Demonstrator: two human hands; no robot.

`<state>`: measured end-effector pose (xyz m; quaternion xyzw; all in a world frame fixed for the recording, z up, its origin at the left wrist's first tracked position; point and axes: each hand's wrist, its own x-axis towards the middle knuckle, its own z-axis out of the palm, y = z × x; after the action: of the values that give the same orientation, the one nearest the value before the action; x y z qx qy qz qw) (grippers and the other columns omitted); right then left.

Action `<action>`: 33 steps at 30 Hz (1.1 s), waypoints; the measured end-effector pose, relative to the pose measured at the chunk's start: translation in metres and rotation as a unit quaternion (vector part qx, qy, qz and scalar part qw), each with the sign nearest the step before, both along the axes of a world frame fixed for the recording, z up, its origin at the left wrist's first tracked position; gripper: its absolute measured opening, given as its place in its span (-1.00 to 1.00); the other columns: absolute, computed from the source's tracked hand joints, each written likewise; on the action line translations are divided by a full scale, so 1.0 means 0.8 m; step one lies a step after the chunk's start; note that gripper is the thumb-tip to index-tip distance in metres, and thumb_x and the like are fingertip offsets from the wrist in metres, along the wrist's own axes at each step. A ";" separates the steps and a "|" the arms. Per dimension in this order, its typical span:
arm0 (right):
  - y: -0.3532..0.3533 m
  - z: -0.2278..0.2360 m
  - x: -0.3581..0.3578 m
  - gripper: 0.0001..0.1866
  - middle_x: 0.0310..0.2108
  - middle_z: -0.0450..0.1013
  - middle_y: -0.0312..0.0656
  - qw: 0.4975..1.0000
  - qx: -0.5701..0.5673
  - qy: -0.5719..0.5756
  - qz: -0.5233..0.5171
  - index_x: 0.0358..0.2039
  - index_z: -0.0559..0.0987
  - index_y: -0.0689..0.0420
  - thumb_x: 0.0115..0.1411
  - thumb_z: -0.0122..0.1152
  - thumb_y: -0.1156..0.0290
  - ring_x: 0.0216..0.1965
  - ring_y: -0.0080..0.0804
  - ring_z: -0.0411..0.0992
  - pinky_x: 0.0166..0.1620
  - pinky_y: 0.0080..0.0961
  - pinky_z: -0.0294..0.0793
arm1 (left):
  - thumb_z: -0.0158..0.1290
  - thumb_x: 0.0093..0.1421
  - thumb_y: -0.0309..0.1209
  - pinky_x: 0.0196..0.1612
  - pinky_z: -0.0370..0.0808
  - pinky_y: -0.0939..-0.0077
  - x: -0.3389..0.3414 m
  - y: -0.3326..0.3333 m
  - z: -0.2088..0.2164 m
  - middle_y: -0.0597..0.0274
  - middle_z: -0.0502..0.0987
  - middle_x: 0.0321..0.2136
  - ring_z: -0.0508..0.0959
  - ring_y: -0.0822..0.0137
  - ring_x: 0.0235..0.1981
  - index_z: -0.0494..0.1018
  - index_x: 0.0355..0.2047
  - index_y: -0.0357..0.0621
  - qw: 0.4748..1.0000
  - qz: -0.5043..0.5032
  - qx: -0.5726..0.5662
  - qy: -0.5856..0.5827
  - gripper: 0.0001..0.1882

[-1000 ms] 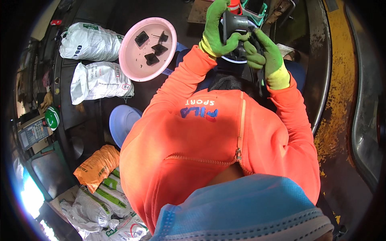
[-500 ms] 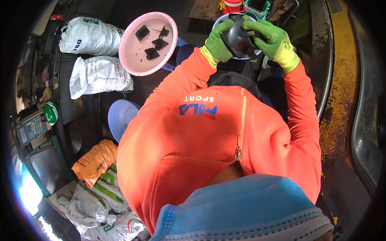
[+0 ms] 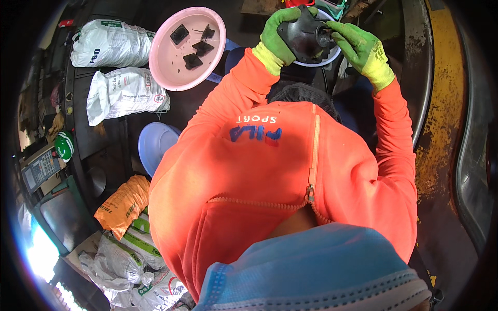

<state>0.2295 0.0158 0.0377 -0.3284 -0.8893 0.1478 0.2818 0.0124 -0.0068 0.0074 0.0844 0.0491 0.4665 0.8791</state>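
Note:
My left hand (image 3: 277, 39), in a green glove with a yellow cuff, grips a black moulded part (image 3: 300, 39) by its left side and top. The part has a wide flange and a round, collar-like opening facing right. At that opening are the fingertips of my right hand (image 3: 358, 49), gloved alike, its thumb and fingers drawn together. Whatever they pinch there is too small to make out. Below the part shows the rim of a pale basin (image 3: 334, 56). To the left, a pink basin (image 3: 220, 39) holds several black square-based pieces (image 3: 202, 47) and dark scraps.
White sacks (image 3: 111, 44) lie at the far left, with an orange sack (image 3: 123, 205) nearer. A blue basin (image 3: 155, 147) stands beside my left side. On the right runs a rusty yellow metal edge (image 3: 441, 129). Something red (image 3: 298, 3) shows at the top.
The black part has turned so that its round opening faces right. My right hand has let go of its side and moved its fingertips to the opening. The left hand keeps its hold.

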 end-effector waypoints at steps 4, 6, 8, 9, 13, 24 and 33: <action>-0.004 0.005 -0.005 -0.67 -0.17 0.58 -0.16 1.000 -0.023 -0.004 0.009 0.02 0.57 0.01 0.23 0.18 0.36 -0.22 -0.14 0.56 -0.18 -0.37 0.55 | -0.10 0.16 -0.24 0.15 0.43 0.08 -0.007 0.001 0.005 -0.06 0.55 -0.03 0.55 0.00 -0.02 0.40 0.10 -0.27 0.999 -0.011 -0.032 0.018 -0.47; -0.009 0.003 -0.008 -0.64 -0.15 0.58 -0.17 0.998 -0.047 0.038 0.022 0.06 0.55 0.01 0.24 0.16 0.38 -0.18 -0.16 0.56 -0.14 -0.39 0.55 | -0.10 0.16 -0.25 0.14 0.44 0.07 -0.012 0.001 0.004 -0.07 0.55 -0.03 0.55 -0.01 -0.03 0.40 0.09 -0.28 1.000 -0.015 -0.005 0.014 -0.47; -0.013 0.002 -0.009 -0.61 -0.12 0.58 -0.18 0.995 -0.073 0.061 0.025 0.10 0.53 0.01 0.25 0.14 0.40 -0.14 -0.18 0.55 -0.11 -0.40 0.54 | -0.10 0.16 -0.26 0.13 0.44 0.07 -0.015 0.001 0.001 -0.08 0.55 -0.05 0.55 -0.02 -0.03 0.40 0.09 -0.29 1.000 -0.008 0.016 0.014 -0.48; -0.015 0.000 -0.009 -0.60 -0.10 0.57 -0.18 0.994 -0.087 0.061 0.024 0.12 0.52 0.01 0.25 0.14 0.41 -0.12 -0.19 0.55 -0.09 -0.41 0.53 | -0.09 0.16 -0.26 0.12 0.45 0.07 -0.016 0.001 0.000 -0.08 0.56 -0.05 0.55 -0.03 -0.03 0.40 0.08 -0.29 1.000 0.002 0.022 0.017 -0.48; -0.017 -0.006 -0.008 -0.57 -0.07 0.56 -0.18 0.993 -0.097 0.063 0.024 0.16 0.48 0.02 0.25 0.11 0.43 -0.09 -0.19 0.54 -0.08 -0.41 0.53 | -0.07 0.14 -0.28 0.10 0.46 0.06 -0.016 0.002 -0.004 -0.07 0.56 -0.07 0.55 -0.05 -0.04 0.39 0.08 -0.30 0.998 0.003 0.054 -0.015 -0.48; -0.030 -0.019 -0.011 -0.66 -0.19 0.59 -0.10 0.968 -0.220 0.115 -0.025 0.06 0.53 0.18 0.32 0.11 0.35 -0.19 -0.34 0.57 -0.14 -0.46 0.52 | -0.03 0.09 -0.35 0.07 0.49 0.09 -0.019 0.001 0.001 -0.08 0.52 -0.04 0.55 -0.03 -0.04 0.35 0.12 -0.31 0.997 0.021 0.067 0.021 -0.44; -0.044 -0.021 -0.030 -0.64 -0.35 0.53 -0.30 0.934 -0.284 0.204 -0.075 0.06 0.52 0.22 0.33 0.13 0.31 -0.34 -0.64 0.43 -0.24 -0.64 0.43 | 0.02 0.04 -0.38 0.22 0.37 0.23 -0.003 -0.002 0.025 0.00 0.43 0.08 0.45 0.09 0.11 0.22 0.23 -0.34 0.950 0.205 0.210 0.104 -0.30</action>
<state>0.2053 -0.0195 0.0209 -0.4232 -0.7065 0.4365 0.3623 0.0103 -0.0083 0.0273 0.3030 0.0576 0.6251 0.7170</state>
